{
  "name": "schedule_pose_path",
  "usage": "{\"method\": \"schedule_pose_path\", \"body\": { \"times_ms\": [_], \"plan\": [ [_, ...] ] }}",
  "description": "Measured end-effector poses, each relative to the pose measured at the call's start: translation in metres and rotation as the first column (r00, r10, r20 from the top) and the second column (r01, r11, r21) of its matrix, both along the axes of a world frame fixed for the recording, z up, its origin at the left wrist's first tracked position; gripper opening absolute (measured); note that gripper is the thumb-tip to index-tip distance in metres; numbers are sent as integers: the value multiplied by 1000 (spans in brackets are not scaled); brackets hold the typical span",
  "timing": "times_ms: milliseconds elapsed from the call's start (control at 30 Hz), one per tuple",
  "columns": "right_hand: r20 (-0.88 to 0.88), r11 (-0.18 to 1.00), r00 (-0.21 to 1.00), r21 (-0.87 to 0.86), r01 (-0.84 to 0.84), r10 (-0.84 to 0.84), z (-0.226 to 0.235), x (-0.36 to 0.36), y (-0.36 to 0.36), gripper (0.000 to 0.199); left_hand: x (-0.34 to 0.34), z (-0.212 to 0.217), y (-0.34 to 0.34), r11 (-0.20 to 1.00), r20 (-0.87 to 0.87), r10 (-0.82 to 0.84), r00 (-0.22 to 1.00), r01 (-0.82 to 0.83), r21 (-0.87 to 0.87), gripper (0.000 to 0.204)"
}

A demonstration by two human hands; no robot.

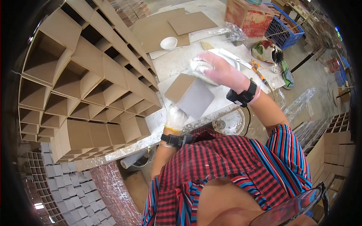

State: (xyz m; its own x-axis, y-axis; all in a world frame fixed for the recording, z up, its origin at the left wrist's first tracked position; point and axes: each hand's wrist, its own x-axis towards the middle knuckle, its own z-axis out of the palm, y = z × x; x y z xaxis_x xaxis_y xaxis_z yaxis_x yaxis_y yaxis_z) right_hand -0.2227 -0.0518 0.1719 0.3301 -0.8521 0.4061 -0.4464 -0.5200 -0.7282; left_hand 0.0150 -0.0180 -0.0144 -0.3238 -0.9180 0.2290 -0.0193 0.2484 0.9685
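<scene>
Tan-and-grey box (pixel 194 97) gripped by the left hand (pixel 176 118); right hand (pixel 218 68) clutches a white wad (pixel 198 67); stacked boxes (pixel 87 62) crowd the table (pixel 163 68)!

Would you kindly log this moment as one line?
Left hand: against box | right hand: gripping white wad | bowl: on cardboard

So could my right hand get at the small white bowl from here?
Probably yes: the small white bowl sits beyond and left of your right hand, with the way between looking unblocked, though that hand holds a white wad.
</scene>
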Motion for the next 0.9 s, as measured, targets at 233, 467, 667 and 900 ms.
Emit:
{"method": "schedule_pose_path", "body": {
  "times_ms": [233,467,667,900],
  "plan": [
    [-314,983,945,-181,36,-92,-10,10,7,42,-6,59,0,674,-879,327,347,567,475,43],
    [-378,973,918,-228,31,-118,-19,18,10,34,-6,75,4,719,-902,328,280,546,430,44],
    [-269,933,961,-327,-154,64,-33,66,46,26,-3,55,-4,811,-895,136,425,472,347,44],
    [-295,939,955,-322,-119,20,-49,52,37,33,-10,61,-10,717,-812,315,491,438,543,46]
  ]
}}
